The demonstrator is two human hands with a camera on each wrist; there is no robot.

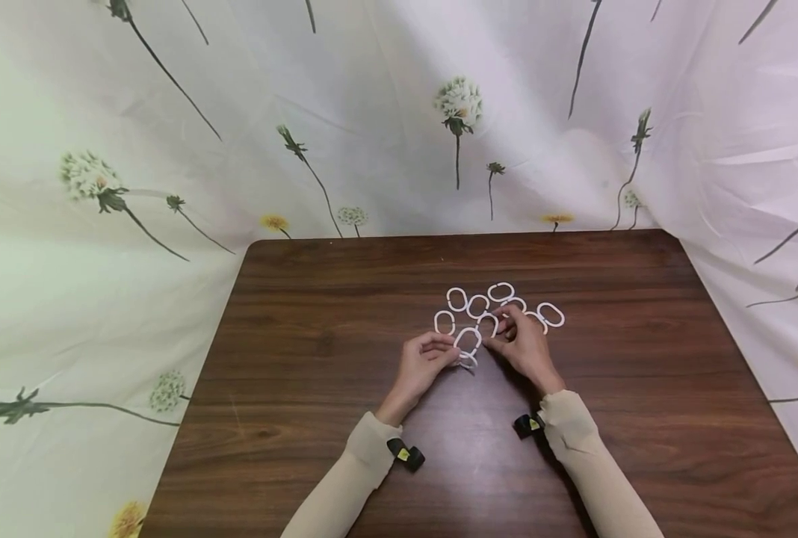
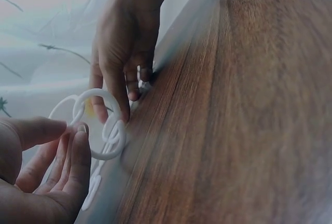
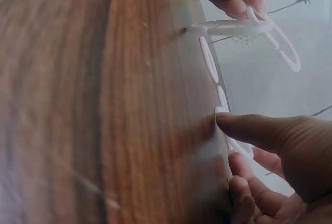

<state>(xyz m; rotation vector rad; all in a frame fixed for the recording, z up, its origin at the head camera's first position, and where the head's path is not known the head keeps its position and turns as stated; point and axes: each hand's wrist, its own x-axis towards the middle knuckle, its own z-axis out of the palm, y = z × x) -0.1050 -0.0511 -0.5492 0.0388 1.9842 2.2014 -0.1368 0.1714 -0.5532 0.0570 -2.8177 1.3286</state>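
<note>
In the head view my left hand (image 1: 424,365) pinches linked white plastic shower curtain rings between thumb and fingertips. The upper linked ring (image 1: 468,329) stands up from the hand, and a second hangs tilted below it. The left wrist view shows the large loop (image 2: 111,99) just beyond the fingertips, passing through another. Close to its right, my right hand (image 1: 528,345) has thumb and fingers around another white ring (image 1: 488,314), with the thumb tip against its edge (image 3: 216,111) in the right wrist view. Part of that ring is hidden by the fingers.
Several more white rings lie just beyond the hands, among them one at the left (image 1: 437,323), one at the back (image 1: 500,284) and one at the right (image 1: 562,317). The brown wooden table (image 1: 305,373) meets a flowered cloth (image 1: 385,149) behind.
</note>
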